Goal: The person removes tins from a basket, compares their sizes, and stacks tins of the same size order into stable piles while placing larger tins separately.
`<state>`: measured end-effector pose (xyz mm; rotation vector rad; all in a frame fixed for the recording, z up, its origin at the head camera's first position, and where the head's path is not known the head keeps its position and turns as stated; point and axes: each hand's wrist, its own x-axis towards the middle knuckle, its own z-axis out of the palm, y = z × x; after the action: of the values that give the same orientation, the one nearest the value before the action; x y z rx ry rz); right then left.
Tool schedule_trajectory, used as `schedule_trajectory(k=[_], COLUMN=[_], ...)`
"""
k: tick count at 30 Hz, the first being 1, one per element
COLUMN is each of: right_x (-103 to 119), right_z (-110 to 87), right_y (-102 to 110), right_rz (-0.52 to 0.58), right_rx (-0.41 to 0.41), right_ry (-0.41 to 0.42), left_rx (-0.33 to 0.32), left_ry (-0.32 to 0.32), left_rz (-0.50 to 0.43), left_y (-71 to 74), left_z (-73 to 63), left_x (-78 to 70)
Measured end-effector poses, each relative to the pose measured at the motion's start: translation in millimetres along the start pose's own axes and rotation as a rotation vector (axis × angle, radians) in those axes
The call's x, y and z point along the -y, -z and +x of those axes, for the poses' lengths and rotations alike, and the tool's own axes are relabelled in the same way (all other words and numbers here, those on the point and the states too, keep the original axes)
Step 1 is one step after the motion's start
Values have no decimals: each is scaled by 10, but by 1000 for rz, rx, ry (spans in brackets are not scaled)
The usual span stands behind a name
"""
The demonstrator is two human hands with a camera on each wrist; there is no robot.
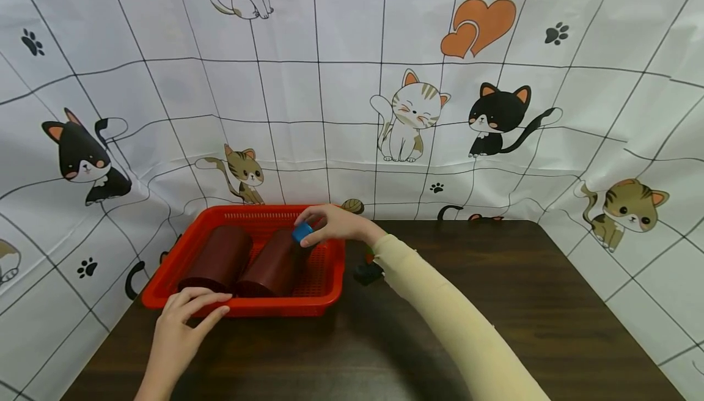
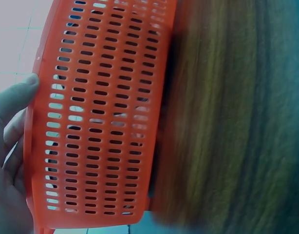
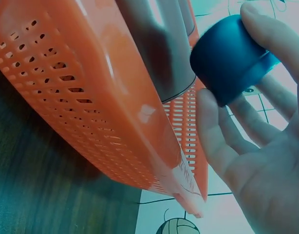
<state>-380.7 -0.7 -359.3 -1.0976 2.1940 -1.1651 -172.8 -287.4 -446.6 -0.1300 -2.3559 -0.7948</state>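
Observation:
A red plastic basket [image 1: 324, 306] with slotted walls stands at the left of the table. At its front rim is my left hand [image 1: 178, 331], with the thumb on the outer side and the fingers over the edge; the left wrist view shows the thumb [image 2: 18, 97] against the rim. Two brown cylinders [image 1: 220, 257] lie side by side in the basket. My right hand [image 1: 335, 225] pinches a small blue cap [image 3: 232, 58], round with a stepped edge, between thumb and fingertips. It is held above the basket's right part, over the far end of the right-hand cylinder [image 1: 275, 266].
A small dark object [image 1: 367, 272] sits right of the basket, partly hidden by the right sleeve [image 1: 440, 309]. The dark wooden table [image 1: 522, 303] extends to the right. Behind it hangs a white sheet [image 1: 341, 95] printed with cats and grid lines.

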Motion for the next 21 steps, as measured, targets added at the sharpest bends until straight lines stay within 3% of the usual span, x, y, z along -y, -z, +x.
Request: schedule_trajectory(k=[5,11,21], right_x=[-12,19,72], right_z=[-26,-61,-190], right_y=[52,78,114], right_rz=[-22,-42,-106], right_rx=[-10,-55,-209], right_ry=[41,15,-46], left_rx=[15,26,31], left_ry=[-58,-98,-80], left_rz=[-6,-24,9], left_y=[19,44,40], left_z=[27,55,40], left_x=[42,61,74])
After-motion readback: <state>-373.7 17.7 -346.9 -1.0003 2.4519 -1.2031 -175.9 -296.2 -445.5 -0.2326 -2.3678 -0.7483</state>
